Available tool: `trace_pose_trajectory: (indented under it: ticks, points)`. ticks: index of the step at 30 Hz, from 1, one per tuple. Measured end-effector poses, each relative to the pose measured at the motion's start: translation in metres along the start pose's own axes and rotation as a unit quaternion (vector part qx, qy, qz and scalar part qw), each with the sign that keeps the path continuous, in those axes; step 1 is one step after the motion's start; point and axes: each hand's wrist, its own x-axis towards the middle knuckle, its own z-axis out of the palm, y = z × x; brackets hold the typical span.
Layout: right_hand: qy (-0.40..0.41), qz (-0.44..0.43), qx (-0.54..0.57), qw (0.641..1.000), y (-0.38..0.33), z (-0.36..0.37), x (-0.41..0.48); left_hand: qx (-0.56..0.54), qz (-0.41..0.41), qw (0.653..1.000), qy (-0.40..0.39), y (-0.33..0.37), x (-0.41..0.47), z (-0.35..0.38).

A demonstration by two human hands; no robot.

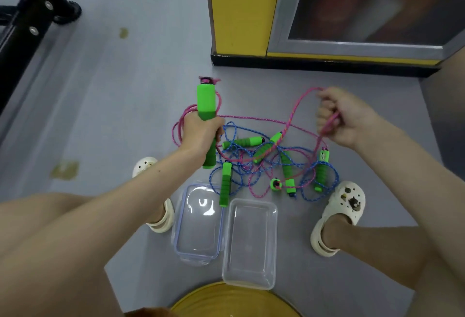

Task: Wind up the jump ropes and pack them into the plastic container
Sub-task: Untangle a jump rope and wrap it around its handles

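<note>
Even, soft indoor light; glare on the clear lid [201, 218]; wide-angle bending and blur toward the edges.

Green handles [242, 141] on floor: six
Rope [288, 121] colours: two
Plastic container [249, 279]: one
Clear lid [198, 253]: one
White shoes [349, 203]: two

The seated person's left hand [201, 133] grips green handles [206, 101] held upright. A pink rope [297, 105] loops off them and across to the right hand [344, 117], which is fisted round it. Beneath, a tangle of blue and pink ropes [264, 163] lies on the grey floor [125, 115]. Nearer the feet, the clear plastic container [249, 243] sits just beside its lid [198, 223]
</note>
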Motion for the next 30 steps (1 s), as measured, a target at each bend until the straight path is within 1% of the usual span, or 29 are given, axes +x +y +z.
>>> trace_pose_trajectory:
  ticks: [1,2,5,7,11,15,18,20,22,24,27,30]
  points:
    - [0.029,-0.003,-0.055,0.998,0.006,0.005,0.001,0.021,0.013,0.999,-0.022,0.001,-0.003,0.003]
    - [0.036,-0.001,-0.082,0.996,0.013,0.011,0.002,0.037,0.020,0.998,-0.043,0.003,-0.006,0.007]
    - [-0.012,0.009,-0.092,0.996,0.025,0.023,-0.001,0.049,0.022,0.993,-0.102,0.003,-0.013,0.016]
    - [-0.044,0.004,-0.091,0.995,0.023,0.027,-0.006,0.045,0.020,0.991,-0.120,0.004,-0.016,0.019]
    - [-0.086,-0.022,-0.064,0.994,0.024,0.030,-0.005,0.026,0.024,0.991,-0.130,0.007,-0.021,0.025]
    - [-0.126,-0.030,-0.034,0.991,0.029,0.034,-0.009,-0.044,0.005,0.985,-0.167,0.014,-0.024,0.030]
    - [-0.148,-0.045,-0.007,0.988,0.029,0.038,-0.014,-0.006,0.020,0.978,-0.210,0.016,-0.026,0.031]
    - [-0.144,-0.061,0.024,0.987,0.027,0.039,-0.013,0.006,0.000,0.973,-0.229,0.014,-0.026,0.031]
    - [-0.128,-0.080,0.051,0.987,0.025,0.038,-0.011,-0.013,-0.030,0.963,-0.268,0.014,-0.026,0.031]
    - [-0.115,-0.090,0.060,0.987,0.026,0.036,-0.008,-0.034,-0.042,0.953,-0.299,0.011,-0.026,0.032]
    - [-0.086,-0.076,0.048,0.992,0.028,0.033,-0.005,-0.051,-0.039,0.957,-0.282,0.010,-0.025,0.031]
    - [-0.003,-0.048,-0.040,0.998,0.029,0.030,-0.001,-0.123,-0.090,0.954,-0.256,0.014,-0.021,0.029]
